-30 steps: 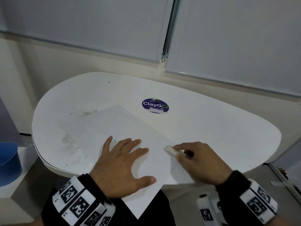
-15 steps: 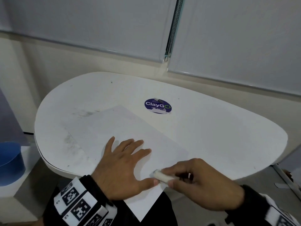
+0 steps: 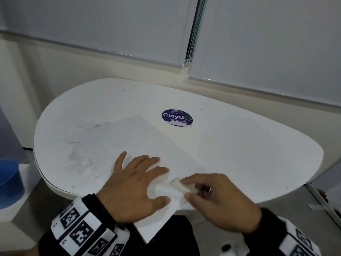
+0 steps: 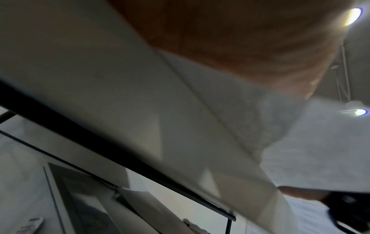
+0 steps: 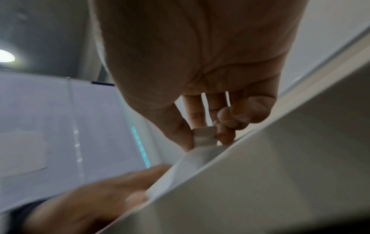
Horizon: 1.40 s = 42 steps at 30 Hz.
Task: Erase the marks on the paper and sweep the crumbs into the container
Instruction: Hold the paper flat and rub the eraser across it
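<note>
Surface (image 3: 239, 145), white and rounded, fills the head view as it did a second ago, and the paper (image 3: 132, 143) lies on it at the same slant, its near corner hanging over the near edge. The left hand (image 3: 134, 187) has not shifted: it stays flat on the paper's near part, fingers spread and straight, pressing the sheet down. The right hand (image 3: 217, 200) has changed most. A second ago it was further out over the paper's right edge; half a second ago it had drawn in close to the left thumb; now it sits just right of that thumb, fingers and thumb curled round the white eraser (image 3: 183, 186), whose tip touches the paper near its near right edge. In the right wrist view the eraser (image 5: 204, 137) is pinched between thumb and fingertips (image 5: 226, 134).

Beyond the paper's far corner a round blue sticker (image 3: 177, 118) is stuck to the surface, apart from the sheet. Grey smudges (image 3: 79, 159) mark the surface left of the paper. A blue container (image 3: 9, 182) stands lower down, off the surface's left end, well apart from both hands. The left wrist view is blurred and mostly blocked by the surface's edge.
</note>
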Tool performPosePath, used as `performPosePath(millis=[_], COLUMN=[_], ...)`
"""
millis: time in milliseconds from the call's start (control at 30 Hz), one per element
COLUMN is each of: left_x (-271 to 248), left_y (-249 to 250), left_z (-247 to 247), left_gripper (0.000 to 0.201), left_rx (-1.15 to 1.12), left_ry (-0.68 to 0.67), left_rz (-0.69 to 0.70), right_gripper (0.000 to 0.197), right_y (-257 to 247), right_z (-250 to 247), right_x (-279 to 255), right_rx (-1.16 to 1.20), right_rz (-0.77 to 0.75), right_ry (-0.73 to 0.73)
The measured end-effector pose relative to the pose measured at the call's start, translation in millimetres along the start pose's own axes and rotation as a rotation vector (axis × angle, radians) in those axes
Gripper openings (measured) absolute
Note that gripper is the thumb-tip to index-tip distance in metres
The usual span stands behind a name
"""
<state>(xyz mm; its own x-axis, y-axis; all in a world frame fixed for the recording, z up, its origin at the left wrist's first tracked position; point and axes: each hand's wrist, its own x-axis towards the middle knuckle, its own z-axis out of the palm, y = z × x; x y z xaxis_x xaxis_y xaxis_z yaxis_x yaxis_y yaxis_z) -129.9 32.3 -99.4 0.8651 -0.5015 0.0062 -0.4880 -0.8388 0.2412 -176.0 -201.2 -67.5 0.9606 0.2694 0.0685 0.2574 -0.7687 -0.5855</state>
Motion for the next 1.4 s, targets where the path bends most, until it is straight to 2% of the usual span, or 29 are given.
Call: performPosePath(millis=[67,233,367,433,533,600,700,767,900,933,1067,1200,1233,1333,1400], left_x=[-1,-3,-3,-3,-3,-3,-2,-2,-2,-2,-1,0,0,0,0], left_y=[4,8,8,8,7,8,9,8,6,7,7,4,5,6,5], left_z=[-1,-1,-1,-1,-2,0,0,-1,0,0,-1,2,2,1,2], left_gripper=[0.088,0.093,0.097,0.097,0.096,0.097,0.098,0.099,0.097,0.096,0.097,0.097,0.096,0.094,0.094], left_rx=[-0.001,0.027,0.036,0.019,0.004,0.007,0.001,0.018,0.003,-0.001,-0.019,0.017,0.009,-0.013,-0.003], left_ry=[0.032,0.034,0.024,0.028,0.023,0.023,0.023,0.014,0.014,0.019,0.027,0.013,0.019,0.029,0.031], left_rz=[-0.015,-0.032,-0.038,-0.037,-0.033,-0.035,-0.04,-0.039,-0.036,-0.036,-0.031,-0.029,-0.032,-0.03,-0.029], right_gripper=[0.026,0.022,0.028,0.029,0.027,0.025,0.028,0.028,0.028,0.029,0.026,0.03,0.028,0.025,0.025], right_y=[-3,18,-6,-4,21,23,-4,-10,14,11,-13,6,5,-15,-10], right_z=[-1,-21,-5,-6,-18,-17,0,0,-14,-12,1,-10,-9,2,-3], right_x=[-5,8,-7,-5,12,13,-1,2,26,24,13,32,30,16,22], right_rx=[0.002,-0.007,0.02,0.002,-0.06,-0.092,-0.065,-0.068,-0.109,-0.117,-0.066,-0.057,-0.069,-0.039,-0.013], right_rz=[-0.01,0.102,-0.039,-0.043,0.09,0.095,-0.056,-0.084,0.096,0.079,-0.04,0.123,0.102,-0.031,0.006], right_ry=[-0.057,0.111,-0.06,-0.078,0.074,0.135,-0.002,-0.048,0.146,0.144,-0.027,0.114,0.109,-0.029,-0.037])
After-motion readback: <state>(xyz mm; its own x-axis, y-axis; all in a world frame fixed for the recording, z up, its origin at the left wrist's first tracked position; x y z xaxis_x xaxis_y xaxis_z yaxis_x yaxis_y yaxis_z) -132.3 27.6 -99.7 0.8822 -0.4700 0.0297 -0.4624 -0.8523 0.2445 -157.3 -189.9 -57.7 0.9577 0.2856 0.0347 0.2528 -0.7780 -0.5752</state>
